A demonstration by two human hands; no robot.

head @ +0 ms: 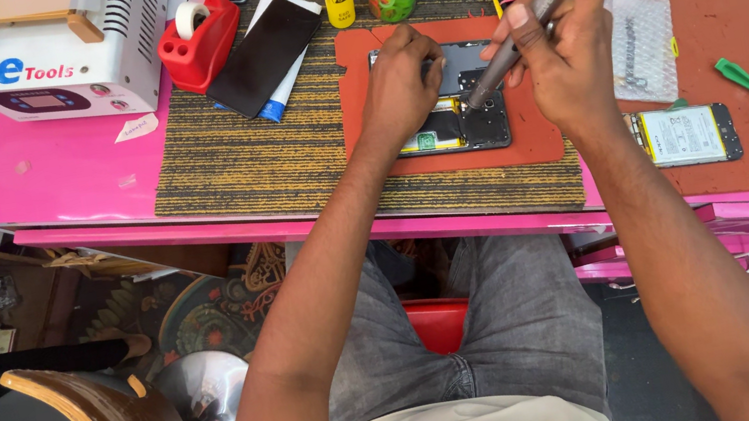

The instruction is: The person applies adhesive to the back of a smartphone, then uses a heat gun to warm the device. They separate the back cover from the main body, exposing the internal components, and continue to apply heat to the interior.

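While the left hand (397,87) pressed the opened phone (469,108) flat on the red mat (535,138) to steady it | right hand (559,37) grip closed around grey screwdriver (518,39), tip on phone.

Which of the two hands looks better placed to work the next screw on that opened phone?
Probably the right hand: it grips the grey screwdriver, whose tip already rests on the opened phone. The left hand only presses down on the phone, steadying it.
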